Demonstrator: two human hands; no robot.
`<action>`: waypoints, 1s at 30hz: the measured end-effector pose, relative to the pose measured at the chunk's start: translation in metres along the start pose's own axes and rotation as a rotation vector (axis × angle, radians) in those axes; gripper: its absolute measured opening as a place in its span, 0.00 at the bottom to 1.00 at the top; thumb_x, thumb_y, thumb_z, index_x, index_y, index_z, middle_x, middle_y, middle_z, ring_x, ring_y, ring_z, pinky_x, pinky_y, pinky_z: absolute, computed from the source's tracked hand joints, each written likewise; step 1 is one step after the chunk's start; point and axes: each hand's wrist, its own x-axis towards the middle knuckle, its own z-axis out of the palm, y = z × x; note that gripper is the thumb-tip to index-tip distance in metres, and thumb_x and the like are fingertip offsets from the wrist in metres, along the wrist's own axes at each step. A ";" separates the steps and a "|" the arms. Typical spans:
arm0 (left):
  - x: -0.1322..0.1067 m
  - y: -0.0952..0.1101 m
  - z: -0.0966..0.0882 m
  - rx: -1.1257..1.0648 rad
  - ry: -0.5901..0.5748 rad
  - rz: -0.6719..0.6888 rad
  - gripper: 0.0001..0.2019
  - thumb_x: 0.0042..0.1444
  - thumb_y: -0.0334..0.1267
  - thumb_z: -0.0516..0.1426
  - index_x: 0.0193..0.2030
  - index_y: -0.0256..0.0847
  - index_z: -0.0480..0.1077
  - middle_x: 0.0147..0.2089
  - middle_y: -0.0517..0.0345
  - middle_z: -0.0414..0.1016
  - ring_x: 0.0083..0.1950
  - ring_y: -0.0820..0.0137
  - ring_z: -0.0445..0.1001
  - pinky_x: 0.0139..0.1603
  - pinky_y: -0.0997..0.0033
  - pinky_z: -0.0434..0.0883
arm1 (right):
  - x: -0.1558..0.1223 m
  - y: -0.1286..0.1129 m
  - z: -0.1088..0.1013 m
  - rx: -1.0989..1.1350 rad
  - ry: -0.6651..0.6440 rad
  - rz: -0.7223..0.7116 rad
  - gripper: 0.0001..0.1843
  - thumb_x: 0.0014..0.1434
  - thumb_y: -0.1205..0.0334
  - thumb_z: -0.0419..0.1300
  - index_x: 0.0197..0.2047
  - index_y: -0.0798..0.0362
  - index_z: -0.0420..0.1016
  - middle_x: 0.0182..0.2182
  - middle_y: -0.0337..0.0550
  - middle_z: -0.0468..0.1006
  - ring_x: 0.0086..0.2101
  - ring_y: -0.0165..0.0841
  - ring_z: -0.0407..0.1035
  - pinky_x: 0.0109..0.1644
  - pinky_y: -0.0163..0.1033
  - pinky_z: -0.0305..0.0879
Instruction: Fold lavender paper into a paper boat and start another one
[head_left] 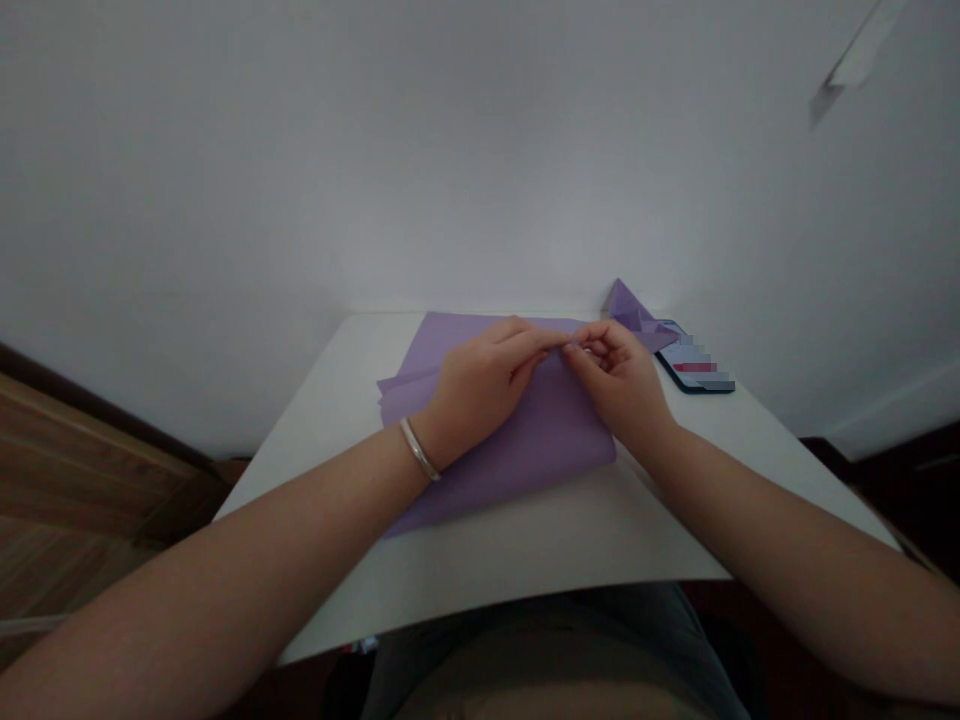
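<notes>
A smooth white surface (540, 550) is meeting a plain wall (480, 150). Purple paper (555, 420) is lying there, matte, layered, its near right end rounding. The right hand (626, 385) is pinching it, grip narrow; the left hand (484, 380) is covering it, hold impossible to tell. A pointed folded shape (627, 308) is overlapping a flat phone (694, 368).

You can read no lettering: the phone (694, 372), right of the purple paper (532, 440), shows only pixelated blocks.

Two hands (476, 390) (622, 385), one bench (525, 555)
There is one bracelet (418, 451), one phone (690, 370) and one folded purple shape (627, 306); for the flat purple paper (551, 425), the number of sheets is unclear.
</notes>
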 end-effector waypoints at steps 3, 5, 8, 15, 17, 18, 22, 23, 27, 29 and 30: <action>-0.001 -0.001 0.001 0.001 0.023 0.010 0.13 0.64 0.33 0.51 0.51 0.45 0.73 0.43 0.57 0.76 0.44 0.72 0.73 0.47 0.72 0.69 | 0.002 -0.002 -0.001 0.019 0.016 0.035 0.09 0.52 0.55 0.63 0.31 0.49 0.67 0.24 0.34 0.71 0.26 0.28 0.66 0.29 0.35 0.62; -0.002 -0.002 0.000 0.007 0.026 0.005 0.13 0.64 0.34 0.51 0.51 0.44 0.73 0.43 0.57 0.76 0.45 0.72 0.73 0.47 0.72 0.69 | 0.003 -0.003 -0.002 0.001 0.028 0.073 0.09 0.52 0.55 0.63 0.29 0.50 0.68 0.23 0.34 0.71 0.27 0.28 0.67 0.31 0.36 0.63; -0.002 -0.001 -0.001 0.012 0.012 -0.015 0.13 0.65 0.34 0.50 0.51 0.44 0.73 0.44 0.56 0.76 0.46 0.72 0.73 0.48 0.72 0.69 | 0.004 -0.003 -0.003 -0.035 0.050 0.112 0.09 0.50 0.55 0.64 0.29 0.50 0.70 0.22 0.35 0.72 0.27 0.30 0.68 0.31 0.37 0.64; 0.000 0.004 -0.004 0.004 -0.010 -0.063 0.12 0.63 0.34 0.52 0.50 0.45 0.74 0.44 0.57 0.77 0.46 0.71 0.73 0.48 0.72 0.69 | 0.003 -0.002 -0.003 -0.004 0.042 0.147 0.09 0.46 0.57 0.66 0.31 0.49 0.72 0.24 0.35 0.77 0.29 0.31 0.71 0.34 0.39 0.67; 0.000 0.005 -0.004 0.000 -0.012 -0.065 0.12 0.63 0.34 0.53 0.49 0.44 0.74 0.44 0.57 0.77 0.46 0.71 0.73 0.48 0.72 0.69 | 0.003 -0.002 -0.004 0.005 0.034 0.141 0.09 0.45 0.58 0.66 0.31 0.49 0.71 0.24 0.35 0.77 0.29 0.32 0.72 0.35 0.39 0.67; 0.000 0.005 -0.005 -0.002 -0.009 -0.061 0.11 0.63 0.34 0.53 0.49 0.44 0.74 0.43 0.57 0.77 0.46 0.71 0.73 0.48 0.72 0.69 | 0.002 -0.003 -0.004 0.005 0.030 0.135 0.09 0.46 0.59 0.66 0.31 0.49 0.72 0.24 0.35 0.77 0.29 0.31 0.72 0.35 0.39 0.67; 0.000 0.006 -0.005 -0.005 0.015 -0.051 0.11 0.63 0.35 0.53 0.48 0.44 0.74 0.43 0.57 0.77 0.46 0.71 0.73 0.48 0.72 0.69 | 0.002 -0.007 -0.003 0.021 0.021 0.100 0.09 0.47 0.60 0.66 0.33 0.48 0.72 0.25 0.34 0.77 0.29 0.30 0.72 0.36 0.37 0.68; -0.001 0.006 -0.005 -0.004 0.020 -0.054 0.11 0.63 0.35 0.53 0.48 0.44 0.74 0.43 0.57 0.77 0.45 0.71 0.73 0.48 0.72 0.69 | 0.001 -0.008 -0.002 0.027 0.021 0.093 0.09 0.47 0.60 0.66 0.33 0.48 0.72 0.25 0.35 0.77 0.29 0.30 0.72 0.36 0.37 0.68; 0.000 0.008 -0.005 -0.006 0.015 -0.063 0.11 0.63 0.35 0.53 0.48 0.44 0.74 0.43 0.57 0.77 0.45 0.71 0.74 0.47 0.72 0.69 | 0.000 -0.011 -0.002 -0.006 0.028 0.093 0.08 0.48 0.58 0.65 0.32 0.48 0.71 0.25 0.36 0.77 0.29 0.31 0.72 0.34 0.38 0.68; 0.000 0.009 -0.006 -0.001 -0.001 -0.077 0.12 0.63 0.35 0.53 0.50 0.45 0.73 0.44 0.57 0.77 0.45 0.71 0.74 0.48 0.71 0.69 | 0.000 -0.010 -0.002 -0.039 0.036 0.106 0.09 0.48 0.57 0.65 0.32 0.48 0.71 0.24 0.35 0.76 0.28 0.31 0.72 0.32 0.38 0.68; 0.000 0.010 -0.006 0.004 -0.012 -0.085 0.12 0.63 0.35 0.52 0.50 0.44 0.73 0.44 0.57 0.77 0.46 0.70 0.74 0.48 0.71 0.69 | 0.001 -0.010 -0.003 -0.050 0.041 0.111 0.09 0.48 0.57 0.65 0.32 0.48 0.71 0.24 0.35 0.76 0.28 0.31 0.72 0.31 0.38 0.67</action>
